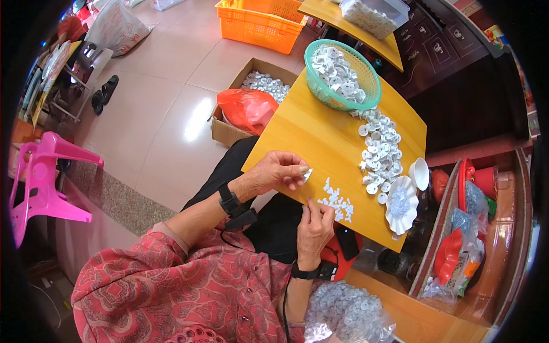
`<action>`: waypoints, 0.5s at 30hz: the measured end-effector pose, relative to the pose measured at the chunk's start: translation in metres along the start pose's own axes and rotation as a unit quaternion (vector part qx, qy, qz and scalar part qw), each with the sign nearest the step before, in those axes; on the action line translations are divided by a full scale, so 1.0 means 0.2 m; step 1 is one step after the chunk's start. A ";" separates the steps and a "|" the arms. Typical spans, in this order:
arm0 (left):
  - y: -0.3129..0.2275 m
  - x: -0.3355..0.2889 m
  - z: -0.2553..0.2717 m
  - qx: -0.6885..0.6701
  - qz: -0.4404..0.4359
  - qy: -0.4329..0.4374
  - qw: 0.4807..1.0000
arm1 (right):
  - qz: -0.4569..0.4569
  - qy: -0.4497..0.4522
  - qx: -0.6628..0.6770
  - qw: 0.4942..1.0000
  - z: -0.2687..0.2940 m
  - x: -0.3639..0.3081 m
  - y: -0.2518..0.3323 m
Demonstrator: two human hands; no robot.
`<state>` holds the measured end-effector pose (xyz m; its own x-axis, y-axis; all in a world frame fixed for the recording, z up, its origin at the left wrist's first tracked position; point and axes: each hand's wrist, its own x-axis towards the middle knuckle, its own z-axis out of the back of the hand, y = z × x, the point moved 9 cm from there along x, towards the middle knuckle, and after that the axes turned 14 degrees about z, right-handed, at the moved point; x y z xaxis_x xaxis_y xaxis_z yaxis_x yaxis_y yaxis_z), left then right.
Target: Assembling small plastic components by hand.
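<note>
My left hand [278, 172] is closed over the near left edge of the wooden table, pinching a small white plastic part [307, 175] between thumb and fingers. Just to its right, my right hand [315, 226] has its thumb and forefinger drawn together at the table's edge. Whatever lies between those fingertips is too small to make out. Beside the right hand a loose pile of tiny white plastic pieces [338, 204] is spread on the yellow tabletop [303, 123]. Farther back lies a heap of round white plastic parts [382, 150].
A green basket [374, 91] of white parts stands at the table's far end. A scalloped white dish [403, 220] and white bowl [419, 174] are at right. An open carton [226, 132] with a red bag sits left, a pink stool [54, 194] farther left.
</note>
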<state>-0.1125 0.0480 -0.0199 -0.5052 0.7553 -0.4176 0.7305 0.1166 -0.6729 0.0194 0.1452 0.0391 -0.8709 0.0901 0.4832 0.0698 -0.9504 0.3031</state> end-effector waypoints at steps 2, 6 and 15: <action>0.01 0.00 0.00 0.001 0.001 0.002 1.000 | 0.004 -0.006 0.009 1.000 0.00 -0.01 0.00; 0.01 0.00 -0.01 -0.003 -0.007 0.010 1.000 | 0.006 -0.039 0.050 0.998 0.00 -0.01 -0.02; 0.10 0.00 -0.09 -0.098 0.020 0.097 0.990 | -0.305 -0.142 0.375 0.864 -0.09 -0.15 -0.23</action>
<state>-0.0897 0.0626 -0.0231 -0.3905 0.8695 -0.3024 0.8324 0.1931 -0.5195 0.0342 0.1819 -0.0038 -0.7101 0.6765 0.1952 0.0274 -0.2504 0.9678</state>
